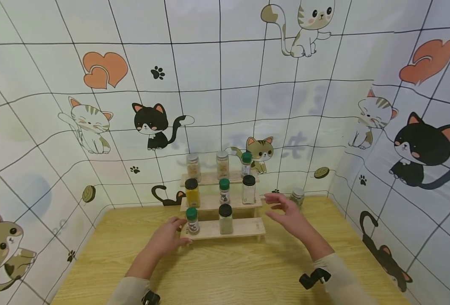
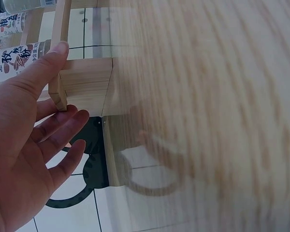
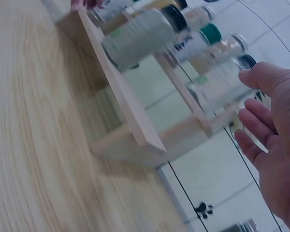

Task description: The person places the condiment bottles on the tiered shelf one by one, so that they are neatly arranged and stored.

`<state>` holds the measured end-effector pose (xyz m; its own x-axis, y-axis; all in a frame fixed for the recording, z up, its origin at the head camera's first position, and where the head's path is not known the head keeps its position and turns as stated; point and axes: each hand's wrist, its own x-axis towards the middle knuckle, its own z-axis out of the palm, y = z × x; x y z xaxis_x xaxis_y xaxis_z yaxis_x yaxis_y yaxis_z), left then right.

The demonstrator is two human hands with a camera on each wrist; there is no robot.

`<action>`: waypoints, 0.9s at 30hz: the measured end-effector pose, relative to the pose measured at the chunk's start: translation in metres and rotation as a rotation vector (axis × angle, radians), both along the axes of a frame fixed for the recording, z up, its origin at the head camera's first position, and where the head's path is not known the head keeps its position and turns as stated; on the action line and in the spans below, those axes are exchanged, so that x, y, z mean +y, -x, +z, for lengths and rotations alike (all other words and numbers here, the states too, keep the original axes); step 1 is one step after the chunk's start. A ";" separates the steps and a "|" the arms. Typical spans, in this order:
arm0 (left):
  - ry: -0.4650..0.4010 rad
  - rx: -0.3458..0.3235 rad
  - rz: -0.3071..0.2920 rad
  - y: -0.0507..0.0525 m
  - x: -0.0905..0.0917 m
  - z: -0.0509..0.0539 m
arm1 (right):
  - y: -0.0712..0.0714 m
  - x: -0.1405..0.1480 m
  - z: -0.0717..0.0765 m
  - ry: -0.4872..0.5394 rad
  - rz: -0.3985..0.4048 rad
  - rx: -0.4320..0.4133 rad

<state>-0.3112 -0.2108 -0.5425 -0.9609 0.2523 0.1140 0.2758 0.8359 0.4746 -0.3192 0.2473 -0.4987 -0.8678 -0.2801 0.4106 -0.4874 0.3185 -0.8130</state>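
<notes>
A three-tier wooden spice rack (image 1: 244,228) stands against the back wall with spice jars on every tier. At the left end of its lowest tier, my left hand (image 1: 168,235) grips the board, thumb on the front edge and fingers round the end (image 2: 58,94). Beside that hand stands a small green-lidded jar (image 1: 192,222). A black-lidded jar (image 1: 226,220) shares this tier. My right hand (image 1: 287,214) hovers off the rack's right side, fingers spread and loosely bent, holding nothing. Nearest to it is the middle tier's black-lidded clear jar (image 3: 220,84).
A silver-lidded jar (image 1: 297,196) stands on the wooden table (image 1: 217,271) behind the right hand. The middle tier also bears a yellow jar (image 1: 192,195) and a green-lidded jar (image 1: 224,192). Cat-patterned sheeting (image 1: 217,106) lines the back and sides.
</notes>
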 end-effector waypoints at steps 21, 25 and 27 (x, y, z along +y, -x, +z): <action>-0.015 -0.012 0.006 -0.001 0.001 0.000 | 0.023 0.094 -0.006 -0.020 -0.469 0.052; -0.014 -0.003 -0.001 -0.002 0.001 0.001 | 0.030 0.099 -0.011 -0.031 -0.481 0.016; -0.014 -0.002 0.000 -0.002 0.001 0.001 | 0.035 0.101 -0.015 -0.035 -0.474 0.002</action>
<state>-0.3092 -0.2101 -0.5412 -0.9611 0.2511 0.1155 0.2751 0.8292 0.4865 -0.3541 0.3483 -0.5133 -0.9024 0.1334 0.4097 -0.2831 0.5332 -0.7972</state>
